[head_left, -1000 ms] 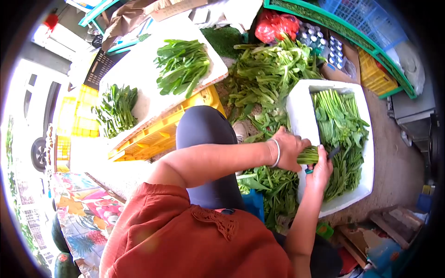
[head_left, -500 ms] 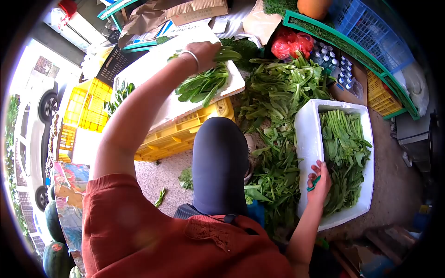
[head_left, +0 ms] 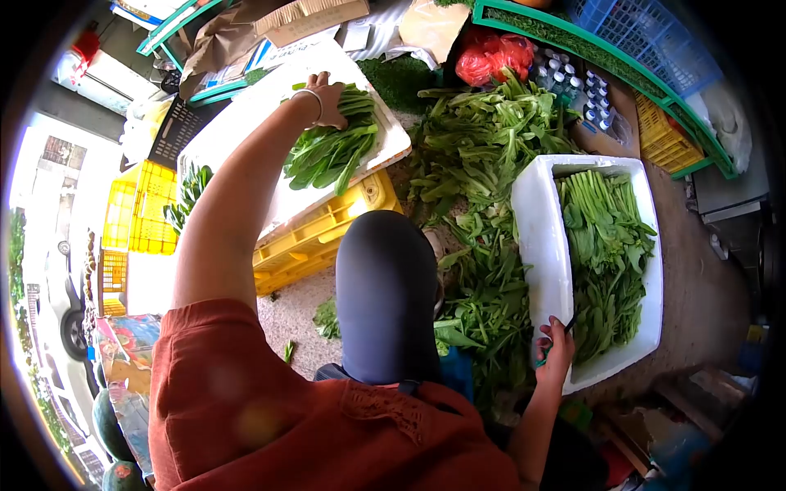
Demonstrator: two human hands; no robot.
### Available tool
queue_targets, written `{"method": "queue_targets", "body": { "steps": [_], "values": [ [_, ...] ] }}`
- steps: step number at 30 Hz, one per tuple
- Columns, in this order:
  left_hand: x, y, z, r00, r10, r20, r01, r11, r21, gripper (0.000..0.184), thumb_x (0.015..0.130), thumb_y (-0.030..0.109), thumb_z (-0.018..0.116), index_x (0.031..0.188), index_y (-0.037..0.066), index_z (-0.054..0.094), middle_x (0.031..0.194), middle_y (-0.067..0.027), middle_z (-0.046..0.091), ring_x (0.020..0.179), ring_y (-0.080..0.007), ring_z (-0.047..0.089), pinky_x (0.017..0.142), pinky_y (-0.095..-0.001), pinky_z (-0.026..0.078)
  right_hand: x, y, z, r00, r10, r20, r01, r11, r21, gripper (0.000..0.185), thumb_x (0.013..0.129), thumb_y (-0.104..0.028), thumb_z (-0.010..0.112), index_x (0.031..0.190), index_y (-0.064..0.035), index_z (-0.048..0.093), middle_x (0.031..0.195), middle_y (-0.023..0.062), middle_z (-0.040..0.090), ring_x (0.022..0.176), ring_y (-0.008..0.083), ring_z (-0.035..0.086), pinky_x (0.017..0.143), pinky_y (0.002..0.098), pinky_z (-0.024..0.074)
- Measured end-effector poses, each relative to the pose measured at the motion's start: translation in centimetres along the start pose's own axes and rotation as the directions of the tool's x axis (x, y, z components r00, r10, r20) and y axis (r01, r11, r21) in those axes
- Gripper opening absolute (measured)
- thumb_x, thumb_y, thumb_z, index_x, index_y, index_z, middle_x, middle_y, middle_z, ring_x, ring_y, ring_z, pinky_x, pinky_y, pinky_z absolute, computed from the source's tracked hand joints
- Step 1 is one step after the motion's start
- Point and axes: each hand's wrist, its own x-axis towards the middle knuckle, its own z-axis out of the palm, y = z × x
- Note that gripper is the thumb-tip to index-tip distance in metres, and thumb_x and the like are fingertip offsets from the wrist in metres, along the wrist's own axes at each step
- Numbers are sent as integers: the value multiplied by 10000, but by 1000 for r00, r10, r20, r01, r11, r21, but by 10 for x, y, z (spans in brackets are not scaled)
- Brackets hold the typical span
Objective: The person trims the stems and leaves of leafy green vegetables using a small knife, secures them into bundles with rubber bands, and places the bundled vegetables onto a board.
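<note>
My left hand (head_left: 325, 100), with a white bracelet at the wrist, rests on a bunch of leafy greens (head_left: 332, 155) with its fingers spread. The bunch lies on a white board (head_left: 246, 135) set over a yellow crate (head_left: 315, 237). My right hand (head_left: 557, 350) is closed around a small green-handled tool (head_left: 541, 360) that looks like a knife, its dark blade pointing up and right. That hand is beside the near left wall of a white foam box (head_left: 542, 245), which holds long-stemmed greens (head_left: 602, 221).
Loose greens (head_left: 483, 147) are heaped on the floor between my knee (head_left: 385, 286) and the foam box. Another bunch (head_left: 188, 196) lies at the board's left edge. Behind are a red bag (head_left: 495, 59), small bottles (head_left: 596, 102) and a green-edged shelf (head_left: 647, 90).
My left hand has gone from beside my right hand to the board with cut greens, laid them on the bunch and opened. My right hand has lowered slightly, keeping the tool.
</note>
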Motion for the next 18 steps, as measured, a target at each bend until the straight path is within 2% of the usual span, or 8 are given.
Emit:
{"method": "queue_targets", "body": {
  "steps": [6, 8, 10, 11, 14, 15, 16, 18],
  "values": [
    [16, -10, 10, 954, -21, 300, 54, 993, -105, 1225, 506, 679, 634, 1396, 49, 78, 1428, -251, 9, 1331, -374, 31, 1068, -435, 162, 11, 5, -23, 995, -47, -89, 37, 993, -111, 276, 833, -254, 582, 1015, -47, 564, 786, 34, 583, 510, 82, 494, 362, 204, 290],
    [9, -5, 20, 987, -82, 138, 109, 973, -202, 1241, 479, 646, 699, 1394, 54, 104, 1405, -253, 157, 1309, -369, 167, 1045, -433, 228, 16, 2, -32, 985, -137, -100, 115, 973, -202, 260, 838, -261, 580, 1014, -70, 570, 773, 25, 581, 509, 69, 475, 370, 199, 293],
    [-6, -1, 4, 933, 282, 224, -81, 770, -632, 1190, 465, 559, 774, 1365, 46, 189, 1328, -232, 319, 1246, -348, 304, 1000, -435, 303, 19, -1, -38, 980, -105, -168, 73, 980, -184, 272, 833, -276, 589, 1016, -77, 573, 760, 19, 577, 511, 64, 461, 387, 186, 301],
    [-1, -5, 31, 986, 155, 61, -101, 848, -520, 1053, 499, 428, 815, 1312, 45, 267, 1208, -186, 456, 1119, -292, 453, 938, -413, 375, 26, 2, -47, 979, -102, -175, 74, 984, -161, 283, 822, -290, 604, 1007, -77, 577, 758, 21, 576, 512, 67, 464, 399, 182, 316],
    [-13, 5, 36, 957, 290, -6, -257, 838, -482, 1094, 508, 349, 819, 1330, 11, 181, 1200, -178, 473, 1059, -241, 517, 884, -357, 440, 24, -7, -66, 989, -34, -147, -23, 930, -367, 361, 854, -397, 514, 1008, -81, 594, 764, 52, 597, 553, 117, 537, 480, 250, 402],
    [-4, -6, 54, 954, 294, -59, -280, 806, -522, 1192, 483, 383, 821, 1363, 10, 109, 1244, -186, 430, 1144, -268, 443, 977, -385, 351, 29, -9, -75, 990, -53, -133, -29, 837, -546, 375, 862, -389, 493, 1027, -66, 586, 786, 92, 608, 598, 178, 564, 544, 298, 428],
    [17, -28, 78, 955, 235, -183, -263, 953, -150, 1305, 441, 449, 818, 1384, 25, 22, 1326, -195, 337, 1270, -326, 257, 1068, -417, 176, 31, -9, -85, 993, -62, -96, -23, 712, -702, 389, 870, -381, 472, 1046, -51, 578, 809, 132, 618, 643, 239, 592, 607, 347, 455],
    [12, -20, 64, 994, 104, -29, -103, 995, 14, 1377, 404, 525, 806, 1389, 45, -27, 1397, -241, 184, 1323, -382, 18, 1083, -460, 57, 26, -11, -92, 983, -148, -112, -4, 586, -811, 385, 877, -363, 451, 1052, -42, 573, 833, 166, 614, 722, 290, 590, 676, 381, 448]
  ]
}}
